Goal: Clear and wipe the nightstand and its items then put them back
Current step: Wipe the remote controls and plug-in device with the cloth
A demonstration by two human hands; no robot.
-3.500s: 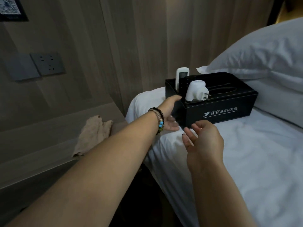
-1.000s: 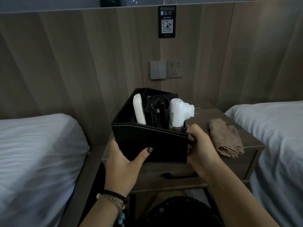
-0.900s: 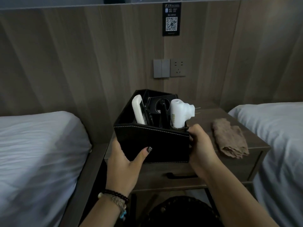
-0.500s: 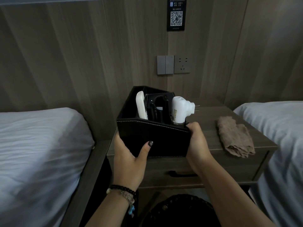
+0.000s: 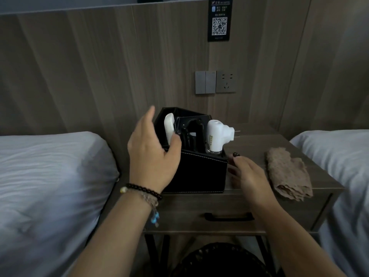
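Note:
A black leather organiser box (image 5: 199, 172) stands on the wooden nightstand (image 5: 257, 140), at its left front. In the box a white remote (image 5: 169, 126) and a white plug-in device (image 5: 216, 134) stand upright beside dark items. My left hand (image 5: 151, 156) hovers at the box's left front corner with its fingers spread and raised, its thumb near the remote. At the box's right side my right hand (image 5: 247, 174) lies low over the nightstand top with relaxed fingers and holds nothing. A crumpled brown cloth (image 5: 287, 172) lies on the nightstand's right half.
White beds flank the nightstand on the left (image 5: 50, 176) and the right (image 5: 339, 156). A drawer handle (image 5: 229, 216) faces me, with a dark woven basket (image 5: 219, 260) below. A switch and socket panel (image 5: 215, 81) and a QR sign (image 5: 219, 20) hang on the wood wall.
I carried the box from the right bed and set it down on the nightstand. Both hands have let go; the left has lifted up, the right has slid off the side.

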